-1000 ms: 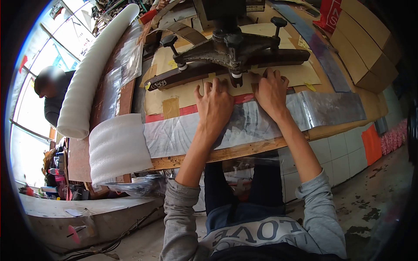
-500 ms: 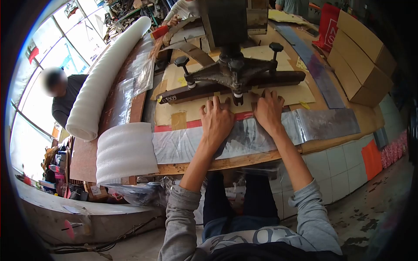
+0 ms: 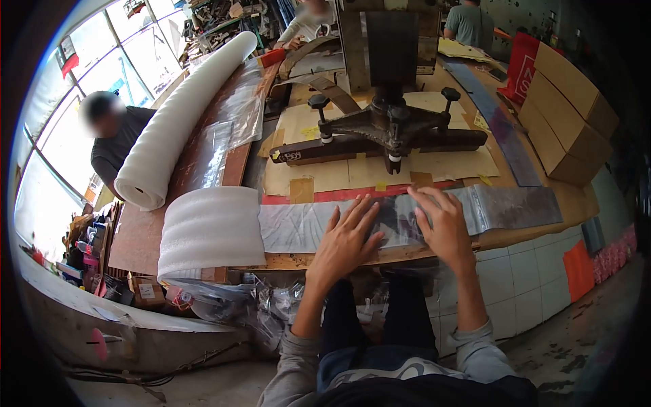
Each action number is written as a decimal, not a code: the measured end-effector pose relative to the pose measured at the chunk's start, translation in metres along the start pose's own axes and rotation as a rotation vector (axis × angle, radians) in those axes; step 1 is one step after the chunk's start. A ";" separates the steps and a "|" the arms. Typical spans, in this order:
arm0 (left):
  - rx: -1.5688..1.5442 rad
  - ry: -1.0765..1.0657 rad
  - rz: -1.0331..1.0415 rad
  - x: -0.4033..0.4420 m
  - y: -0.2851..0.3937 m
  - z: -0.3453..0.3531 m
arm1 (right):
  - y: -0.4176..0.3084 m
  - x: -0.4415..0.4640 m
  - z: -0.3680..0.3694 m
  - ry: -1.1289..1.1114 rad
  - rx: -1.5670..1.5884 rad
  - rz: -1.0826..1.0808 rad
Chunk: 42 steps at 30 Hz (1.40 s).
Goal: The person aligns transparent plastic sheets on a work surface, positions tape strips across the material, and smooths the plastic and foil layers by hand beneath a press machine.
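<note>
My left hand (image 3: 346,241) is over a strip of clear plastic sheeting (image 3: 291,227) at the table's front edge, fingers spread. Over the same strip, further right, my right hand (image 3: 444,227) has its fingers apart and slightly bent. Neither holds anything; whether the fingertips touch the plastic I cannot tell. Just behind them runs a red strip (image 3: 281,199) along a pale board (image 3: 325,178) with tape on it. Above that board sits the dark metal bar (image 3: 434,141) of a press, carried by a bracket (image 3: 363,123) with black knobs.
A long roll of white foam (image 3: 183,122) and a cut foam piece (image 3: 210,230) lie to the left. Cardboard boxes (image 3: 563,108) and a red bag (image 3: 522,71) stand at the right. One person (image 3: 122,136) is at the left; others are at the back.
Both hands have drawn back from beside the press bar toward me, onto the plastic strip. The view has shifted slightly. The person at the left has turned a little.
</note>
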State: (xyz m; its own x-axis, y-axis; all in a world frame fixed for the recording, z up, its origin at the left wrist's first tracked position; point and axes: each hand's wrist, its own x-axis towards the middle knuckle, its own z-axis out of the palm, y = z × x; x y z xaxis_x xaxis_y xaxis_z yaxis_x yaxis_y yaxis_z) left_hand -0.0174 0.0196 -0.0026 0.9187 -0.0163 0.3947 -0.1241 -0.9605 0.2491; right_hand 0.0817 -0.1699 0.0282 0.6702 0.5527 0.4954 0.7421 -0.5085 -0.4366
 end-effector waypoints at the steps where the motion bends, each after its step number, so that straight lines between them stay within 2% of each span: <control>1: 0.009 0.019 -0.013 -0.003 0.003 0.004 | -0.005 -0.012 0.006 0.050 0.001 0.001; 6: -0.106 0.066 -0.109 -0.005 0.007 0.005 | -0.003 -0.037 0.037 0.151 -0.021 0.068; 10: -0.033 0.062 -0.077 -0.008 0.008 0.005 | -0.001 -0.037 0.042 0.216 -0.076 0.055; 42: -0.071 0.054 -0.120 -0.006 0.013 0.000 | -0.003 -0.034 0.040 0.205 -0.104 0.034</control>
State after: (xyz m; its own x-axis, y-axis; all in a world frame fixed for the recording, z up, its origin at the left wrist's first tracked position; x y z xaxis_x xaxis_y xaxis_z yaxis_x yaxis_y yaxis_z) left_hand -0.0242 0.0071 -0.0021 0.9074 0.1138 0.4047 -0.0430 -0.9325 0.3586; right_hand 0.0577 -0.1606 -0.0173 0.6706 0.3935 0.6289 0.7070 -0.5956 -0.3813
